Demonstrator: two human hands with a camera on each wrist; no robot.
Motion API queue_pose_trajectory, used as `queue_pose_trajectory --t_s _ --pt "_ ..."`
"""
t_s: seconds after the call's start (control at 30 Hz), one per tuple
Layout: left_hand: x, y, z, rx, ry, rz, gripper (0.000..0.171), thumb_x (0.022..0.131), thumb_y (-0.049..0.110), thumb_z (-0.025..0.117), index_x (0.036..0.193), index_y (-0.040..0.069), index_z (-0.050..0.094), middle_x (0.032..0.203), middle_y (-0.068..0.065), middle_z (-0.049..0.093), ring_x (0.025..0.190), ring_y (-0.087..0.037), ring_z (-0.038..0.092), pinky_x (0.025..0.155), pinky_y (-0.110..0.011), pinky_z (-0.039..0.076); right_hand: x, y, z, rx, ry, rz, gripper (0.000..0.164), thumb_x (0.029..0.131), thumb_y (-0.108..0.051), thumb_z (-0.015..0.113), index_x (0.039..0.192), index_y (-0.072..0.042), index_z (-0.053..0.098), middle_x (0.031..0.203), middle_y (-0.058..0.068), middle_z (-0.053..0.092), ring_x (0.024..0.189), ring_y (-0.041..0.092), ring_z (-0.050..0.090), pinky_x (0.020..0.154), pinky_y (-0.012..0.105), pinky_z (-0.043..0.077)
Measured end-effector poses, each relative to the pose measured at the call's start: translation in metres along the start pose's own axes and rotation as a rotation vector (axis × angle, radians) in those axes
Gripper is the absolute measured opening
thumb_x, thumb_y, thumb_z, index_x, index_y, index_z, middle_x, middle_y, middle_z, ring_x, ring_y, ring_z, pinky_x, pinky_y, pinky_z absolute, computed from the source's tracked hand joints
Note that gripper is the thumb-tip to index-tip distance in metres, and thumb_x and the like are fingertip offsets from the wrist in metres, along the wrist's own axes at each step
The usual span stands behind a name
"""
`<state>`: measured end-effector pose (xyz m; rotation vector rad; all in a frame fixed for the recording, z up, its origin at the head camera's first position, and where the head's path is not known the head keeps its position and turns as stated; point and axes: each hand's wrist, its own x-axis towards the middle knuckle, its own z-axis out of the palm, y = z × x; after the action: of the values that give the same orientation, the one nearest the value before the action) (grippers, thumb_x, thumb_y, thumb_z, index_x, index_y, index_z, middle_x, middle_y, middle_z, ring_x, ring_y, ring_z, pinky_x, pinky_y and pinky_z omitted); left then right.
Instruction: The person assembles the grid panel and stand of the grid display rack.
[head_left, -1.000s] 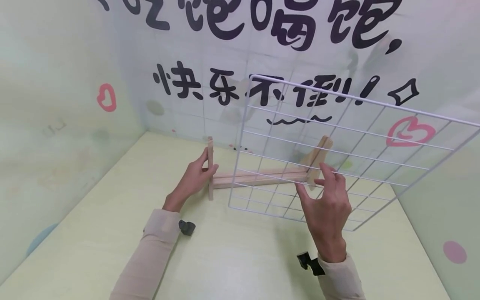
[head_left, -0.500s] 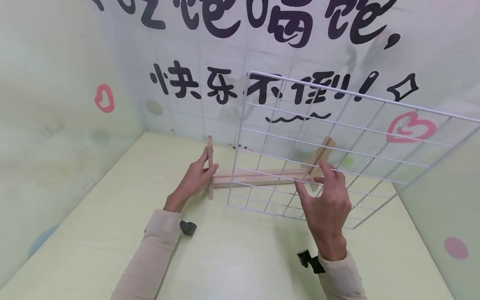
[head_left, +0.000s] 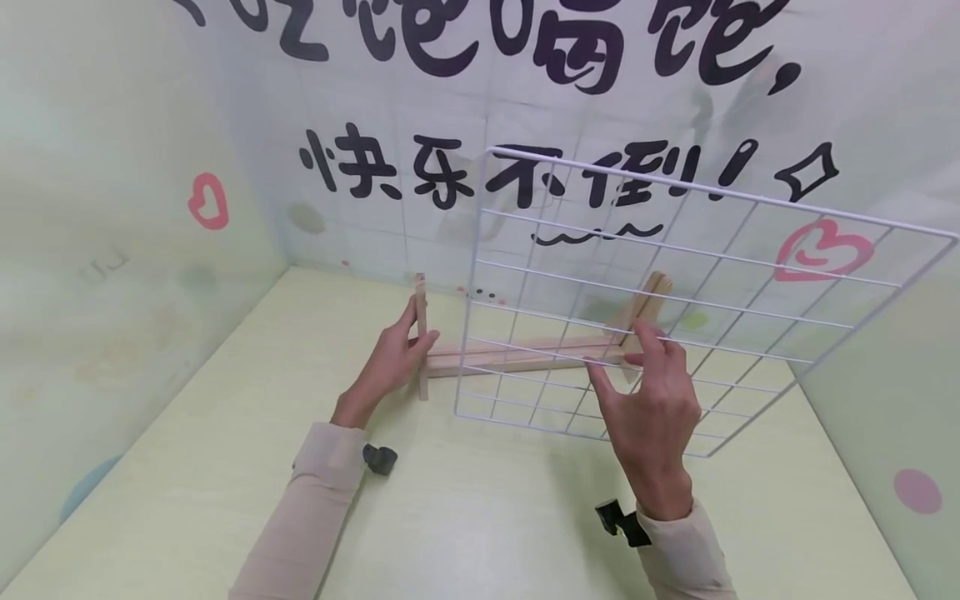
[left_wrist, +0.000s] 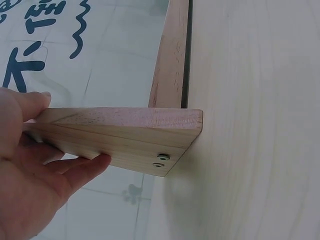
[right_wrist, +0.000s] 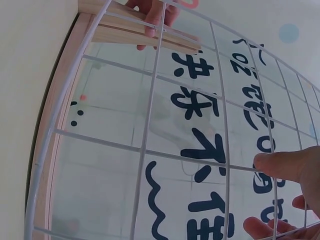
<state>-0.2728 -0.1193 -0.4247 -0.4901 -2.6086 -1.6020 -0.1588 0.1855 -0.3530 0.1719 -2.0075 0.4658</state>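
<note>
A wooden stand with a long crossbar (head_left: 525, 357) sits toward the back of the table. My left hand (head_left: 386, 362) grips its left end board (head_left: 421, 285), thumb on one face and fingers on the other. Two round metal screw heads (left_wrist: 162, 157) show on that board in the left wrist view. Its right end board (head_left: 657, 287) rises behind a white wire grid panel (head_left: 720, 254). My right hand (head_left: 652, 417) holds the panel by its wires, tilted over the crossbar. In the right wrist view, the thumb (right_wrist: 272, 162) lies across a wire while other fingers reach behind the mesh.
A pale tabletop (head_left: 465, 508) spreads under both arms. Behind it stands a wall sheet (head_left: 360, 225) with large black characters and pink hearts; light panels close off both sides. Small black devices (head_left: 380, 459) sit at the sleeve cuffs.
The wire panel has shifted slightly left and tilted, its upper right corner coming into view. The right fingers have moved a little left. My left hand keeps its grip on the end board.
</note>
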Motion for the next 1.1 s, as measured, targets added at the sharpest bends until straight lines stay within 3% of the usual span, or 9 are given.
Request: queue_pose_trajectory --t_s 0.33,1.1 --pt "0.0 -0.001 0.001 -0.019 0.001 0.004 0.073 0.105 0.025 0.051 0.159 0.009 0.004 0.164 -0.013 0.02 0.132 -0.043 0.047 0.101 -0.049 0.047 0.0 -0.001 0.001 0.004 0.012 -0.001 0.066 0.067 -0.014 0.092 0.124 0.0 0.061 0.098 0.025 0.064 0.076 0.033 0.07 0.051 0.049 0.051" --pt "0.004 0.002 0.014 -0.051 -0.073 0.054 0.072 0.104 0.022 0.052 0.16 0.009 0.008 0.162 -0.013 0.026 0.132 -0.042 0.047 0.099 -0.047 0.049 -0.002 -0.001 0.001 0.007 0.014 0.003 0.067 0.068 -0.017 0.092 0.125 0.002 0.06 0.095 0.025 0.062 0.077 0.033 0.07 0.052 0.048 0.05"
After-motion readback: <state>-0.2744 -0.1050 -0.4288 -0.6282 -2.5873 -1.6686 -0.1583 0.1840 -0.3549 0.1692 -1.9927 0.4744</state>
